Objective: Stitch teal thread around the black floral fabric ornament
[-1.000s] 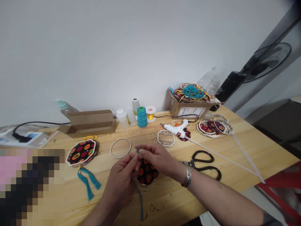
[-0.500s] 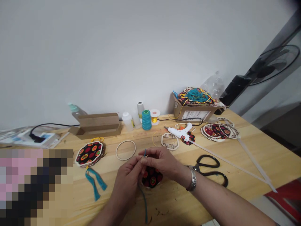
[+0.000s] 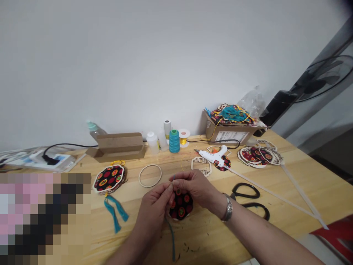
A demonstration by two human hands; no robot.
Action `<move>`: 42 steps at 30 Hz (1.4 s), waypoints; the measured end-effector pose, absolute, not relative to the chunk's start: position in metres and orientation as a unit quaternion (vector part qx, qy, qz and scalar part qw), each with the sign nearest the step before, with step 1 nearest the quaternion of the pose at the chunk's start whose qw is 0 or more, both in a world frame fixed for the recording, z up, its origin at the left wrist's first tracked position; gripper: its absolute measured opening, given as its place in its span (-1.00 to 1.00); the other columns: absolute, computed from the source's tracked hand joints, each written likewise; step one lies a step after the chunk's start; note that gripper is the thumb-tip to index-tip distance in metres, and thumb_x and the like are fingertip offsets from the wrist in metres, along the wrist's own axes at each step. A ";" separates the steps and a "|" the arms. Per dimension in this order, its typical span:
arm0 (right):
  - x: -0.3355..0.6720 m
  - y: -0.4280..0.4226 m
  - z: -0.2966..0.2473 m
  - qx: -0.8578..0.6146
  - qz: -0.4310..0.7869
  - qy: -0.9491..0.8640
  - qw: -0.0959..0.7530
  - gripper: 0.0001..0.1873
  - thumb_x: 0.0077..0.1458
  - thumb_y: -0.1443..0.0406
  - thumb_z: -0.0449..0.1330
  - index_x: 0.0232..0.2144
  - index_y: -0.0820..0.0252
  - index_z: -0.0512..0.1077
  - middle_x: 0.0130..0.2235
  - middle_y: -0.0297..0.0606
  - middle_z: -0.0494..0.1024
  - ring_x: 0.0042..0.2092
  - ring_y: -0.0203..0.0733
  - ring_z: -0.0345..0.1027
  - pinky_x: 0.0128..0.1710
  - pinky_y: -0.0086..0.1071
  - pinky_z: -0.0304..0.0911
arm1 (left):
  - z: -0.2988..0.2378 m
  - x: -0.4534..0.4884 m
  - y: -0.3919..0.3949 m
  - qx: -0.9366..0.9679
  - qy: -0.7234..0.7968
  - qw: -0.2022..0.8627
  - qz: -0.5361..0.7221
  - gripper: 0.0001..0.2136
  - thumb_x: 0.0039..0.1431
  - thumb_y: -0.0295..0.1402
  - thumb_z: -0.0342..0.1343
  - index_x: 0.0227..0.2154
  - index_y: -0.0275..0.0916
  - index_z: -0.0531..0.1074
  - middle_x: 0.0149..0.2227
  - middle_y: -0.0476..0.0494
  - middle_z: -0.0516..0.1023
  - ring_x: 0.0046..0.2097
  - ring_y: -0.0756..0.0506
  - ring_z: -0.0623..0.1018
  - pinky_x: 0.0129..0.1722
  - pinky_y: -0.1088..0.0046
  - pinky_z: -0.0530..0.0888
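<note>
At left, one stack of patterned pieces (image 3: pixel 109 178), with two teal tassels (image 3: pixel 114 219) lying below it. Next, one wooden ring (image 3: pixel 139 177), near the left hand (image 3: pixel 154 206), here with thumb and forefinger pressed together on the teal cord (image 3: pixel 171 235). Behind, one cone of teal thread (image 3: pixel 174 143) beside one spool of yellow cord (image 3: pixel 183 141). One black patterned piece (image 3: pixel 182 209) just under the fingertips, between both hands. Then the right hand (image 3: pixel 191 187), also closed in a pinch on this cord, perhaps on the piece's edge too. Further right, one white glue gun (image 3: pixel 212 156); one cardboard box (image 3: pixel 210 130) bearing one white label (image 3: pixel 231 137), printed too small for reading; one pair of scissors (image 3: pixel 234 194).
</note>
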State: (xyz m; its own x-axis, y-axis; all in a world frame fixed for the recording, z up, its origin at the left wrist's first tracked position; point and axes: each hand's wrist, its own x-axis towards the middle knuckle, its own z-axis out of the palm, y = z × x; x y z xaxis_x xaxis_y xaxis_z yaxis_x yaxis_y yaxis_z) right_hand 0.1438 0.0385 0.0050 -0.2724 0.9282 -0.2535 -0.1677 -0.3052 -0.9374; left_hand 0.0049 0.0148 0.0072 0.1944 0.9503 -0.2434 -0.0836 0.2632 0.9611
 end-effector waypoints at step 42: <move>0.149 -0.035 0.033 -0.424 0.357 -0.771 0.314 -0.85 0.01 0.47 -0.02 -0.40 0.17 0.28 -0.38 -0.31 0.43 -0.33 -0.31 0.27 -0.33 -0.47 0.17 | 0.010 0.006 0.012 0.333 0.426 0.786 0.298 -0.78 -0.10 -0.26 0.20 -0.54 -0.37 0.50 -0.75 0.09 0.24 -0.70 0.16 0.06 -0.68 0.59 -0.06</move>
